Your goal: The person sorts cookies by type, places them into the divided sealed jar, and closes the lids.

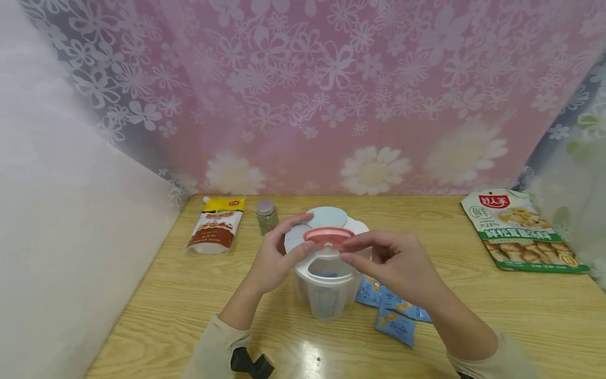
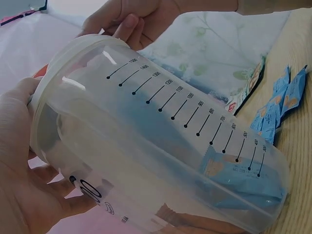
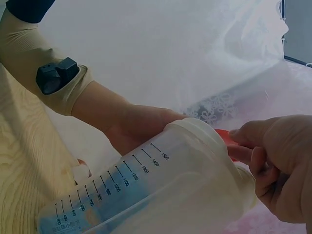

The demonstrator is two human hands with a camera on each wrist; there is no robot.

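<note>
A clear plastic storage container [image 1: 326,300] with a white top stands upright on the table. Its front opening is uncovered, and a blue packet [image 2: 239,178] lies inside, near the bottom. Printed volume marks run along its wall. My left hand [image 1: 279,255] grips the container's upper left side, thumb over the top near the red lid [image 1: 326,235]. With thumb and forefinger, my right hand [image 1: 395,260] pinches the edge of the red lid, which shows between the fingertips in the right wrist view. A pale blue lid [image 1: 327,217] is behind the red one.
Several blue packets [image 1: 396,325] lie right of the container. Behind it to the left stand a small lidded jar [image 1: 267,217] and a yellow-and-brown pouch [image 1: 215,226]. A green-and-white mushroom bag [image 1: 525,231] lies at the far right. A floral curtain [image 1: 331,105] hangs along the back edge.
</note>
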